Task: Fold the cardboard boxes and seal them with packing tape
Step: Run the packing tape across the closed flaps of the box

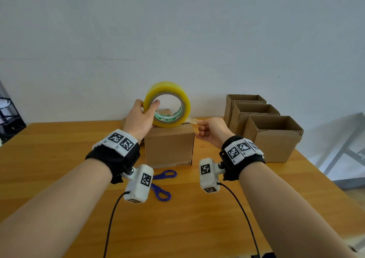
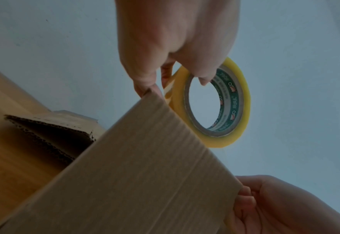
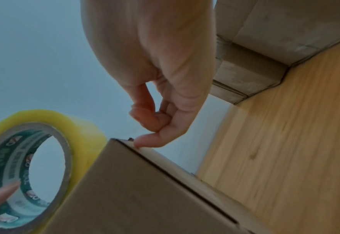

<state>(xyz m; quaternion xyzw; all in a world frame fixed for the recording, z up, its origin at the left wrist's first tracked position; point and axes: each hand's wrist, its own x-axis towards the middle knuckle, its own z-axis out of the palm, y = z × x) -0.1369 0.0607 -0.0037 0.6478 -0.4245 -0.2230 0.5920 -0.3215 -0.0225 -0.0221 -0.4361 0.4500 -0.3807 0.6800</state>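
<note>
Pale blue-grey wall backs a wooden table (image 1: 59,159). On it a closed cardboard box (image 1: 169,147) carries the tape roll (image 1: 167,104) upright, gripped by the left hand (image 1: 138,119). The right hand (image 1: 210,130) pinches the tape end (image 1: 192,120). Open boxes (image 1: 272,133) stand right; blue scissors (image 1: 163,184) lie nearer.

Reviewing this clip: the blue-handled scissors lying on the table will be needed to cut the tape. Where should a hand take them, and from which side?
Grip the scissors by their two blue loops, reaching down from above. They seem to lie flat on the table with the loops spread; the blades are hidden behind the left wrist camera.
</note>
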